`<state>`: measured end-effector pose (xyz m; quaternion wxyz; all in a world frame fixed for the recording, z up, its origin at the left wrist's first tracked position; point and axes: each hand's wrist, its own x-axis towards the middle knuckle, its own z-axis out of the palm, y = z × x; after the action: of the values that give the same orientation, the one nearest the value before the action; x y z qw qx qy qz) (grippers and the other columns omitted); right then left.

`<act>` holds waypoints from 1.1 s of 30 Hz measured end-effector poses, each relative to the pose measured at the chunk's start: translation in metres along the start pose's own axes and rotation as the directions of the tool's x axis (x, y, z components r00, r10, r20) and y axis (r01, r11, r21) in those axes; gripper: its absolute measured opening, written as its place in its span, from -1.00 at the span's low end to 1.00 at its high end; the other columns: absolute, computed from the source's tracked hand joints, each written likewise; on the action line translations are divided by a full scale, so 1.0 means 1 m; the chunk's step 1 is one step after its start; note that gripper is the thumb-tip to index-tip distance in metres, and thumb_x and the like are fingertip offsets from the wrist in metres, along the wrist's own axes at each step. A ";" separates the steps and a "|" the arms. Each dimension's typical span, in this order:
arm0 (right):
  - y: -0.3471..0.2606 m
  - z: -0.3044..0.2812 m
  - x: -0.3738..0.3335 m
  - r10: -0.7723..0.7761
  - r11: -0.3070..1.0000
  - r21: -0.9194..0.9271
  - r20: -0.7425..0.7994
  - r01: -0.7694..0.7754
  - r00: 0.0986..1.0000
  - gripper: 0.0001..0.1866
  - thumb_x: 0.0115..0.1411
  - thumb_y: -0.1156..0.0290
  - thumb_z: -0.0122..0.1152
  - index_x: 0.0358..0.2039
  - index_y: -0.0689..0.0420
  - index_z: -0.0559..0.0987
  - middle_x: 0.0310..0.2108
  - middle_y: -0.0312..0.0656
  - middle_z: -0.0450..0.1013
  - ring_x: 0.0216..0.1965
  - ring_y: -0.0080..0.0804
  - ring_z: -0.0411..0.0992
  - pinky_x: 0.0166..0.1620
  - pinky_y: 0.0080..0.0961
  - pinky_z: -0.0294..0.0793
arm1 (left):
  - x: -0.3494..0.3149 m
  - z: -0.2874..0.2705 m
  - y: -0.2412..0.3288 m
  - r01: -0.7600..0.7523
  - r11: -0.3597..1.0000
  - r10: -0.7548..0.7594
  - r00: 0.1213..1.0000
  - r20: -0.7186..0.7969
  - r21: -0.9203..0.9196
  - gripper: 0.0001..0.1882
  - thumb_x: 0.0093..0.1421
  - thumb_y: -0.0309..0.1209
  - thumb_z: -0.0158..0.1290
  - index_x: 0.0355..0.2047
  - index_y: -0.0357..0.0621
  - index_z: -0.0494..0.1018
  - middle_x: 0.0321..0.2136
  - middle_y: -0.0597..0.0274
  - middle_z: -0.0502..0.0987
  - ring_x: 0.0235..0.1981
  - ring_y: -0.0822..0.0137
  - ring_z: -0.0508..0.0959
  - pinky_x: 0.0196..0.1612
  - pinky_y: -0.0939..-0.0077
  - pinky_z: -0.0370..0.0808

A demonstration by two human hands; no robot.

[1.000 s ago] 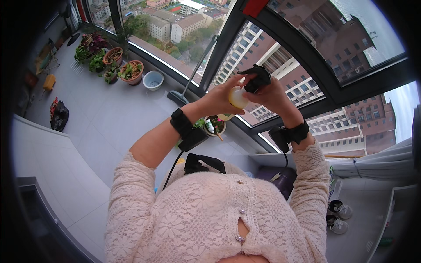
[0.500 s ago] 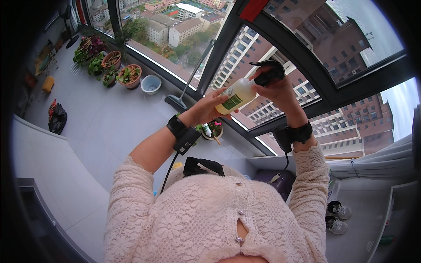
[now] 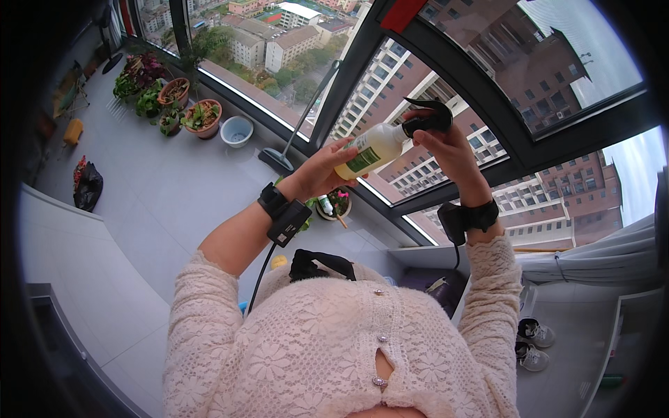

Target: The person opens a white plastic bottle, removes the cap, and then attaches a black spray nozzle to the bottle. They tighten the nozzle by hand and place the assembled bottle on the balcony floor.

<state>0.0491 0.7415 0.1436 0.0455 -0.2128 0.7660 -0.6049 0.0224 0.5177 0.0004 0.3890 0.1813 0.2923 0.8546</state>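
A spray bottle (image 3: 371, 152) of pale yellow liquid with a green label is held up in front of the window, tilted with its base toward the lower left. My left hand (image 3: 320, 171) wraps round the lower part of its body. At the upper end, the fingers of my right hand (image 3: 449, 150) close round the black trigger spray head (image 3: 429, 121), which sits at the bottle's neck. Some of the right fingers are hidden behind the head.
Along the window stand potted plants (image 3: 202, 117), a pale blue bucket (image 3: 237, 131) and a long-handled floor brush (image 3: 277, 159). Below my left hand is a flower pot (image 3: 334, 203) with a small white bottle in it. Shoes (image 3: 535, 333) lie at the right, beneath a white curtain (image 3: 592, 259).
The bottle has shifted slightly left. My right fingers have moved up off the bottle's shoulder toward the spray head, and more of the neck shows.
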 end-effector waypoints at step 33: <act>-0.005 0.015 -0.009 0.003 0.994 -0.110 0.005 -0.003 1.000 -0.73 0.12 0.49 0.28 -0.14 0.20 0.53 -0.28 -0.34 0.48 -0.34 -0.68 0.37 -0.23 -0.69 0.40 | -0.007 -0.001 -0.012 -0.090 0.996 0.090 0.996 -0.007 -0.003 -0.33 0.06 -0.22 0.26 0.12 -0.10 0.22 -0.17 0.20 0.45 -0.25 0.36 0.51 -0.38 0.54 0.49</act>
<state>0.0631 0.7306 0.1423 0.0365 -0.2152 0.7983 -0.5612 0.0325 0.5180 -0.0085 0.3493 0.1908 0.2834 0.8725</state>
